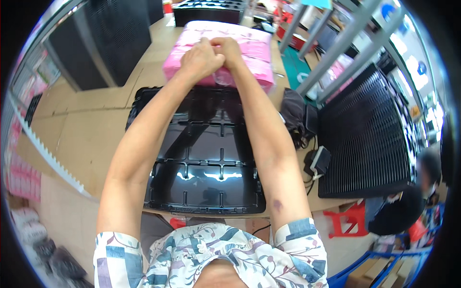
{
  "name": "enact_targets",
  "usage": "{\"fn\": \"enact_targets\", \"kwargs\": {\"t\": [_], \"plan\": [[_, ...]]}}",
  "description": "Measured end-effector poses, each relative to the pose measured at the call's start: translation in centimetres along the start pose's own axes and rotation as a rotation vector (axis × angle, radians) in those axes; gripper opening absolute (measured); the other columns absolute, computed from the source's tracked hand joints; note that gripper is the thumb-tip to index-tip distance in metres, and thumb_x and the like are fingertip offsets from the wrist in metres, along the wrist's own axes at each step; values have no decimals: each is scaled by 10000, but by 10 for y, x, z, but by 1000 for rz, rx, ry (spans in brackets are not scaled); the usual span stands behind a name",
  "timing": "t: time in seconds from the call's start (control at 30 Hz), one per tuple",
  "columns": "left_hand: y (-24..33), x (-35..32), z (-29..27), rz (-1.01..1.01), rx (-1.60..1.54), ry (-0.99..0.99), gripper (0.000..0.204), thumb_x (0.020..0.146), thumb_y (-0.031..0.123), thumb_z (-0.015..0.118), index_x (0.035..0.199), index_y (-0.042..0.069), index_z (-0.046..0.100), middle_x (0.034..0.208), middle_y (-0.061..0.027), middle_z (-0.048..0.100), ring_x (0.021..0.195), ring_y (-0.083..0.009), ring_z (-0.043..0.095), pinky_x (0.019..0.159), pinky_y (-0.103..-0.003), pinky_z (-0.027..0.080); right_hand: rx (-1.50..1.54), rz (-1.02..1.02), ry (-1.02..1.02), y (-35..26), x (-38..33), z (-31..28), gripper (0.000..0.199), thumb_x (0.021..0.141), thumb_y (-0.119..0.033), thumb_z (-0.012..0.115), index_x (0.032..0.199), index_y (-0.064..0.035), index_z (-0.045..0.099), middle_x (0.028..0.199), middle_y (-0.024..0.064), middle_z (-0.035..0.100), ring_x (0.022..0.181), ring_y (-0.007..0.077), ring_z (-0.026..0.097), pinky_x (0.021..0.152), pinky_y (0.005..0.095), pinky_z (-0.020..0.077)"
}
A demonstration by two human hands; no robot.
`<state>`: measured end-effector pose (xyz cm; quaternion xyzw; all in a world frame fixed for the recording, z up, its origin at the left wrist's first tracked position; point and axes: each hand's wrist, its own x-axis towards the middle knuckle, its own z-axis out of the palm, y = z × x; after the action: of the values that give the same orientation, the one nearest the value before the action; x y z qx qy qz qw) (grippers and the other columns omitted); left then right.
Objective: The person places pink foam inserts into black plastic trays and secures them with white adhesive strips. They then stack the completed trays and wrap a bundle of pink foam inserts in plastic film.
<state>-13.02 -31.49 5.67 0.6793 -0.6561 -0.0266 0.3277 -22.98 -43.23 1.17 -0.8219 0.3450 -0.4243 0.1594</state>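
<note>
Head view: both arms stretch forward over a glossy black tray (206,158) on the table (86,139). Left hand (201,60) and right hand (229,50) meet — fingers curled, pinching the near top of the pink bag stack (249,48) lying just beyond the tray.

A workshop or packing floor of a small factory. Stacks of black moulded trays (367,129) stand on a counter (81,129) covered with cardboard, one empty tray (206,158) lies open, pink bagged bundles (249,48) are piled behind it, metal racking (336,43) rises at the right, and another worker (408,201) sits nearby.
</note>
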Motion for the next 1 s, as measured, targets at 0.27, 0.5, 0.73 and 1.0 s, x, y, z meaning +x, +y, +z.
{"fn": "enact_targets", "kwargs": {"t": [0.27, 0.5, 0.73, 1.0], "plan": [[28, 45, 0, -141, 27, -309, 1063, 646, 397, 725, 1431, -142, 252, 1079, -292, 651, 959, -297, 687, 646, -424, 556, 712, 202, -142, 35, 15, -4, 223, 691, -44, 700, 900, -24, 774, 760, 43, 717, 652, 121, 618, 619, 292, 507], [19, 36, 9, -155, 367, -155, 612, 779, 277, 658, 1277, -53, 523, 1158, -256, 654, 1115, -365, 636, 942, -431, 500, 295, 223, 8, 6, 9, 3, 199, 663, -186, 719, 844, -155, 794, 811, 115, 736, 721, 239, 706, 738, 331, 554], [12, 30, -6, -57, 534, -196, 420, 872, 345, 590, 1136, 34, 686, 1133, -270, 657, 1094, -410, 630, 925, -480, 497, 11, -102, -33, -2, -8, -8, 233, 764, -164, 690, 983, -168, 769, 931, 136, 724, 893, 301, 690, 836, 393, 533], [-5, 14, -4, 117, 619, -169, 355, 920, 297, 511, 994, 18, 719, 1010, -256, 690, 953, -437, 667, 833, -509, 522, -125, -206, 18, -7, -17, 1, 185, 833, -195, 627, 940, -107, 750, 914, 169, 698, 888, 356, 672, 822, 446, 518]]}}
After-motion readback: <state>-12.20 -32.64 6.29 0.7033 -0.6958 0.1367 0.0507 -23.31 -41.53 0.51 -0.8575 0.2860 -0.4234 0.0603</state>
